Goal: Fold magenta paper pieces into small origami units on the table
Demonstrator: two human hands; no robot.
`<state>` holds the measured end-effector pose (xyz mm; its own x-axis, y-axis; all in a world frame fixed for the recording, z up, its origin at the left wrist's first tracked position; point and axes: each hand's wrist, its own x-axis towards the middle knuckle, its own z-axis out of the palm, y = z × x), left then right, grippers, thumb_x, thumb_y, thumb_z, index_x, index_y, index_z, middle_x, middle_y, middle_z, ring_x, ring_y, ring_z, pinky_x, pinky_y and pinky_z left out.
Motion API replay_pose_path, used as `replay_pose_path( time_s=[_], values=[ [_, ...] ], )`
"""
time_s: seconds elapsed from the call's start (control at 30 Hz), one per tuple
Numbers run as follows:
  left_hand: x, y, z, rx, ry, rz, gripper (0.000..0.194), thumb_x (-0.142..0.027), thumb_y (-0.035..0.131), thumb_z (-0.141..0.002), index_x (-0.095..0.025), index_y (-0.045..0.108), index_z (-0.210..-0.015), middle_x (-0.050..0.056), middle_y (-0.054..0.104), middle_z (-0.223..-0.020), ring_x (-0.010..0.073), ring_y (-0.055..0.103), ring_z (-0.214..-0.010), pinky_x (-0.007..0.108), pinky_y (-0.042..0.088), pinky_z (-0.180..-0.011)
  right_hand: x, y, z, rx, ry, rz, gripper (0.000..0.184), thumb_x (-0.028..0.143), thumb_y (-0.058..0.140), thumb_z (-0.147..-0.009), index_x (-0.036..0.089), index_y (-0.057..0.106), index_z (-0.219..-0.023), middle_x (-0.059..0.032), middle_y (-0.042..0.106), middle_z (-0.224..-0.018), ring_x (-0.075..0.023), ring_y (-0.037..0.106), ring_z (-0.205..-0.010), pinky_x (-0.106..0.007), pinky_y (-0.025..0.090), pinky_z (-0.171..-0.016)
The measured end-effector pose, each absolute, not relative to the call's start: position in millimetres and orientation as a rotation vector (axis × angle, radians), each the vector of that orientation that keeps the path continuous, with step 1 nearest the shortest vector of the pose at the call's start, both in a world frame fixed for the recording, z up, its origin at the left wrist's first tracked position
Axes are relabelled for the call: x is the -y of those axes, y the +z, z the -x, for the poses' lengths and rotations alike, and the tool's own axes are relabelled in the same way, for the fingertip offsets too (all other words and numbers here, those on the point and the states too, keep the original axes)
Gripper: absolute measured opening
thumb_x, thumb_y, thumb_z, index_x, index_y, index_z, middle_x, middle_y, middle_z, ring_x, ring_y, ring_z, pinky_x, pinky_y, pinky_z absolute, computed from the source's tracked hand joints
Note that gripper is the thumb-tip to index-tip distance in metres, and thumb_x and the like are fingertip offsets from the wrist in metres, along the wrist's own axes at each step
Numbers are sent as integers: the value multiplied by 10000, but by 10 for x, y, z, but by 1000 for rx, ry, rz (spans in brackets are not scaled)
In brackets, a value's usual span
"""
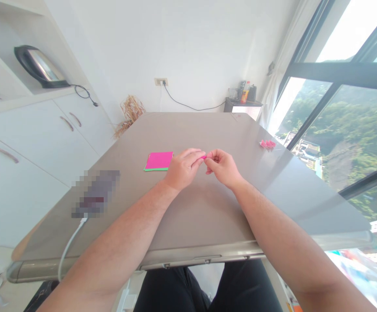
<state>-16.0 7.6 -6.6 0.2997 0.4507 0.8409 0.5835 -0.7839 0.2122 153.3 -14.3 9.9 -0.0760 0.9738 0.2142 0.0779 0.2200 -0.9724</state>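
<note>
A small piece of bright pink paper (203, 157) is pinched between both hands above the middle of the table. My left hand (184, 167) is closed on its left end, fingers pointing right. From the other side my right hand (221, 166) grips it between thumb and forefinger. Most of the piece is hidden by fingers, so its exact shape cannot be made out. Just left of my left hand lies a stack of square coloured paper (158, 160), pink on top with green showing below. Several folded pink paper pieces (267, 144) sit together near the table's right edge.
The grey table (188, 130) reaches toward a white wall. On its left lies a blurred-out dark device (97, 193) with a white cable (71, 242) running over the front edge. A kettle (41, 67) stands on the left shelf. Windows (338, 108) line the right side.
</note>
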Motion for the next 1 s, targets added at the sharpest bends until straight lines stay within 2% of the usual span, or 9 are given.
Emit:
replay_pose_path(
  time_s=[0.23,0.5,0.7,0.77,0.87,1.0],
  values=[
    [-65,-65,155,934,-1519,2412,210,-312,562,-971,-204,731,-1034,83,753,-1090,174,723,-965,320,593,-864,167,150,-1579,1409,1218,1025,126,290,681,-759,198,596,-772,51,542,-595,-107,556,-567,-276,532,-612],
    [-38,-45,133,827,-1659,2445,163,-283,600,-953,-213,726,-1028,63,762,-1076,160,721,-985,298,581,-882,133,118,-1623,1303,1485,752,174,293,748,-713,203,602,-737,65,466,-564,-92,418,-533,-276,500,-579],
    [-1,-17,128,910,-1687,2526,210,-362,578,-961,-223,732,-994,58,770,-1060,175,723,-983,319,579,-880,128,107,-1641,1297,1515,745,192,317,751,-701,217,589,-723,77,428,-541,-88,374,-505,-274,480,-558],
    [2,-21,125,986,-1728,2537,224,-385,587,-953,-218,731,-995,56,778,-1003,175,728,-932,305,581,-832,126,101,-1633,1279,1461,759,205,324,767,-690,214,603,-746,67,483,-578,-85,401,-514,-270,482,-553],
    [5,-47,114,1182,-1837,2591,261,-431,602,-937,-207,725,-990,50,778,-883,166,728,-793,281,578,-730,126,91,-1605,1278,1301,767,273,333,814,-661,213,646,-840,36,586,-699,-113,548,-622,-258,486,-553],
    [14,-86,85,1338,-1982,2699,298,-475,612,-920,-194,698,-970,40,757,-784,166,723,-719,273,581,-670,142,81,-1562,1343,1094,837,294,384,823,-682,207,682,-870,15,630,-703,-159,649,-706,-274,503,-577]
  ],
)
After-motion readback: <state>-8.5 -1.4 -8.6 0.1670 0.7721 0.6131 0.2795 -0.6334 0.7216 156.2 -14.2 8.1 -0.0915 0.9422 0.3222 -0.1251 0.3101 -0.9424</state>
